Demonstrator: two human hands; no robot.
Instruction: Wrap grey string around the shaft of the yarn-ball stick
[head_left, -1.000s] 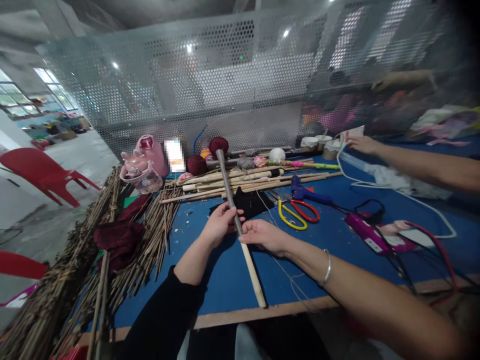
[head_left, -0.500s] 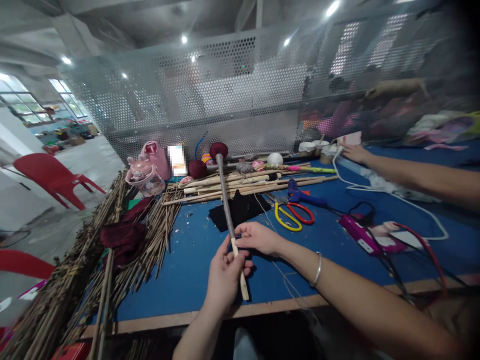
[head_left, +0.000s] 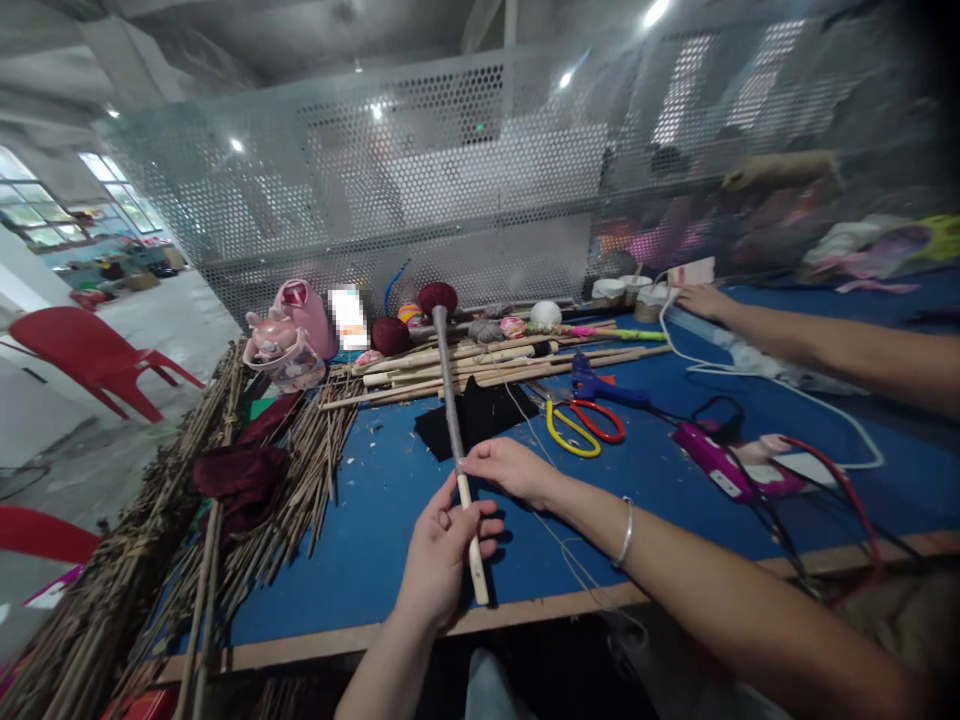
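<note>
Left hand [head_left: 440, 552] lowered | stick [head_left: 453, 420] across grip, apparently touching right hand [head_left: 517, 470]

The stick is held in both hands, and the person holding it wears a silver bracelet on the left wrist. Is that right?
Not quite: the silver bracelet is on the right wrist, as the head view shows. The stick is indeed held in both hands, left hand and right hand.

A red chair [head_left: 71, 340] stands on grey floor [head_left: 184, 315].
</note>
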